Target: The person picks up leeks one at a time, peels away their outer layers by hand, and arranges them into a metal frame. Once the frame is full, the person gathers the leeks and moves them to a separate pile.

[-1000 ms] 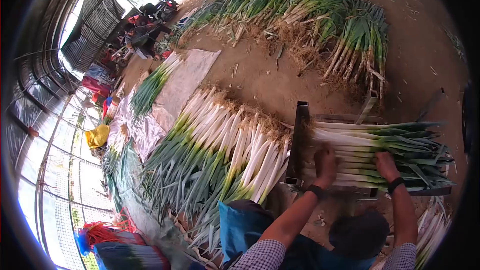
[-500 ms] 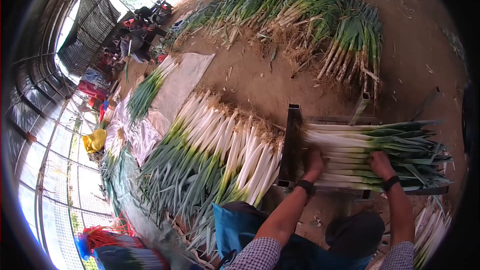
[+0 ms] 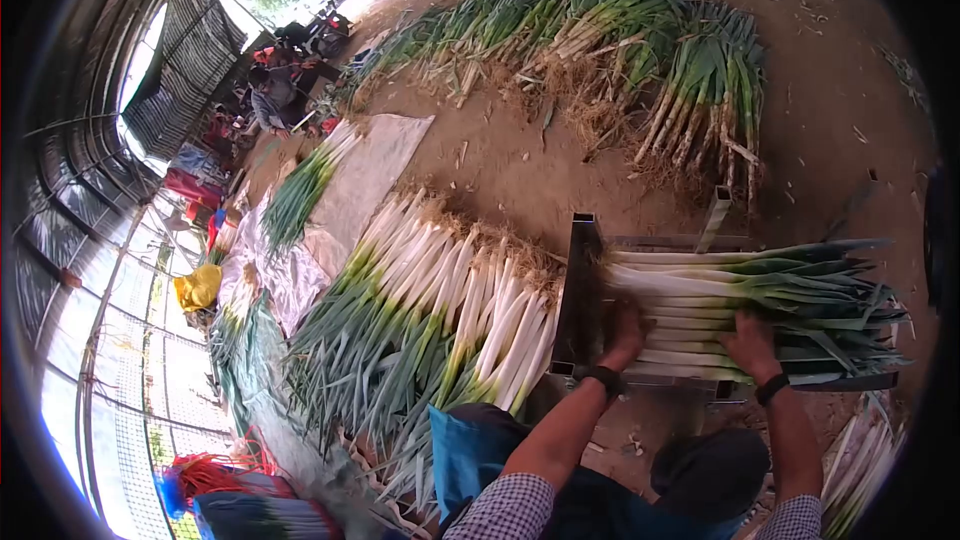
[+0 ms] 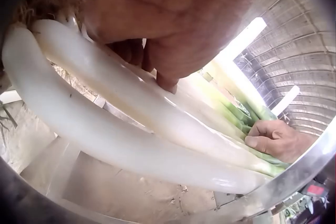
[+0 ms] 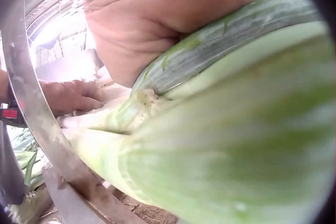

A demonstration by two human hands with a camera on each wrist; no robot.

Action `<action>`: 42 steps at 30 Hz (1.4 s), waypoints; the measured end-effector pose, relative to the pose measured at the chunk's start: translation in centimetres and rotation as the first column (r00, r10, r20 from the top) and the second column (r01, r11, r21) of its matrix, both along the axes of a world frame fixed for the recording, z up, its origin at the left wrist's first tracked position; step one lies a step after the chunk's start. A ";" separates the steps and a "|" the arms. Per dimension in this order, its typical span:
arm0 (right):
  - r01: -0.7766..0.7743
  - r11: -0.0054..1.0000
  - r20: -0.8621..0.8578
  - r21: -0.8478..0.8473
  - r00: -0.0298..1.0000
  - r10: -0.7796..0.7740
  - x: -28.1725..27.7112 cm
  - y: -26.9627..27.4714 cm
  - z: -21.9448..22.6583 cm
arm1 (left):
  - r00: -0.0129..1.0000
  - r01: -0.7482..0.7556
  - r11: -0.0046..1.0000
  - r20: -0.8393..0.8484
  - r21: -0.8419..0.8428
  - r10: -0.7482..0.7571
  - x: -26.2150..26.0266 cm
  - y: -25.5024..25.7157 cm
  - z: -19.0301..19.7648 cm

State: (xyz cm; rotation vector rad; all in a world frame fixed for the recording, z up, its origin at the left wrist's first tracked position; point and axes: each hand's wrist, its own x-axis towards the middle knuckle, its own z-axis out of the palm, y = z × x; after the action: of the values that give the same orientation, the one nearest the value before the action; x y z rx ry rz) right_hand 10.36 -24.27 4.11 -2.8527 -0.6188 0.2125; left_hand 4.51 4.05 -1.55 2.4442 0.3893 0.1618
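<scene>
A row of long green onions (image 3: pixel 690 288), white at the root end and green at the leaves, lies across a metal rack (image 3: pixel 582 285). My left hand (image 3: pixel 622 332) bends its fingers down over the white stalks close to the roots; in the left wrist view a fingertip (image 4: pixel 167 83) presses between stalks (image 4: pixel 142 103). Farther along, where white turns green, my right hand (image 3: pixel 752 345) grips the near side of the bunch, thumb spread toward the roots. Its palm (image 5: pixel 173 8) lies against a green leaf (image 5: pixel 226 37) in the right wrist view. Some fingers are hidden by the onions.
A wide pile of cleaned green onions (image 3: pixel 430 310) lies left of the rack. Untrimmed ones with roots (image 3: pixel 600 40) cover the ground beyond, and more lie at the lower right (image 3: pixel 865 460). Another person (image 3: pixel 272 95) is far back at left. Red ties (image 3: pixel 225 470) sit near my left.
My left hand has slid slightly toward the root end. The right hand has shifted toward me and its thumb now spreads out from the fist. The onions stay on the rack.
</scene>
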 end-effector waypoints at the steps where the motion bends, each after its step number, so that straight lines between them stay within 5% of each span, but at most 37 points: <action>1: 0.002 1.000 0.020 -0.002 1.000 -0.002 -0.2 0.1 0.1 | 1.000 0.006 1.000 0.025 -0.011 -0.006 -0.1 0.2 -0.1; 4: 0.030 0.999 -0.056 0.018 0.998 -0.029 -0.2 0.2 0.4 | 0.996 0.087 0.991 0.027 -0.106 -0.085 -1.2 0.7 -0.6; 6: 0.028 0.997 -0.055 0.078 0.998 -0.024 -0.2 0.4 0.8 | 0.997 0.069 0.998 0.032 0.000 -0.069 -1.2 0.9 -1.5; 7: 0.023 0.996 -0.044 0.084 0.999 -0.019 -0.2 0.4 0.6 | 0.979 0.054 0.998 0.198 -0.015 -0.050 -0.9 1.0 -5.9; 8: 0.013 0.998 0.028 0.058 1.000 -0.015 -0.3 0.0 -0.9 | 0.996 0.086 0.995 -0.024 -0.060 -0.087 -1.0 1.1 -2.0; 10: 0.010 1.000 -0.056 -0.005 0.998 -0.011 0.0 0.1 0.6 | 0.995 0.071 0.987 0.080 -0.147 -0.059 -0.4 1.6 -5.5; 12: -0.009 0.999 -0.030 -0.032 1.000 0.008 0.3 0.0 0.3 | 0.989 0.070 0.955 -0.105 -0.289 -0.104 -1.3 1.2 -0.4; 13: -0.011 0.999 -0.024 -0.041 1.000 0.010 0.3 0.1 0.5 | 0.973 0.129 0.976 -0.166 -0.176 -0.158 -0.9 1.0 0.2; 16: 0.005 1.000 -0.016 0.000 1.000 -0.005 0.1 0.3 0.9 | 0.972 0.188 0.955 0.096 0.231 -0.214 -5.2 -1.7 2.6; 29: 0.012 1.000 -0.027 -0.009 1.000 -0.012 0.1 0.5 1.4 | 0.975 0.219 0.930 -0.088 0.296 -0.202 -7.1 -1.3 2.2; 33: 0.016 1.000 0.017 -0.002 1.000 -0.016 0.0 0.3 1.1 | 0.943 0.263 0.949 -0.253 0.173 -0.215 -8.7 -1.4 4.2; 36: 0.013 1.000 -0.038 0.015 0.999 -0.012 0.1 0.3 1.3 | 0.931 0.349 0.890 -0.220 0.293 -0.293 -10.6 -1.1 3.7; 42: -0.021 0.994 0.009 0.104 1.000 0.020 0.0 0.5 1.5 | 0.922 0.370 0.887 -0.226 0.275 -0.315 -10.5 -0.8 3.8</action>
State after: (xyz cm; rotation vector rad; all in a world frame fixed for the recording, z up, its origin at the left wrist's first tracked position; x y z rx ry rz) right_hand 10.33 -23.73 5.66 -2.7492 -0.6420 0.1666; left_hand -5.95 3.29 2.20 2.8061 -0.0075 -0.1596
